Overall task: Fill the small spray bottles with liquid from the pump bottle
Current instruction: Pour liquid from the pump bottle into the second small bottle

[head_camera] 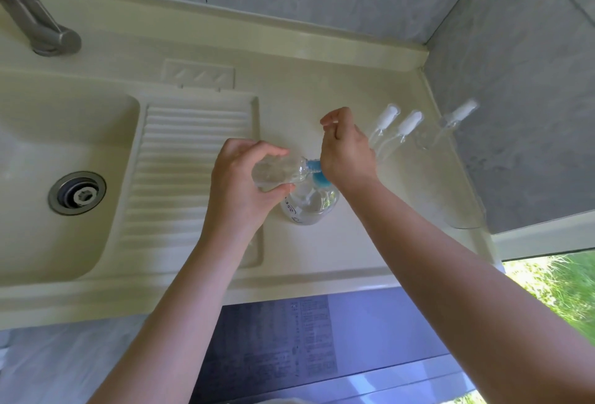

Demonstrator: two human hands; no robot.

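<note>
Your left hand [240,175] grips a clear small bottle [277,172], tilted on its side directly above the pump bottle [309,205], which stands on the counter [289,97] right of the ribbed washboard [190,159]. Your right hand [346,149] sits over the blue pump head [317,173], fingers curled; what they pinch cannot be told. Three spray bottles [407,128] lie beyond the pump bottle, toward the right wall.
</note>
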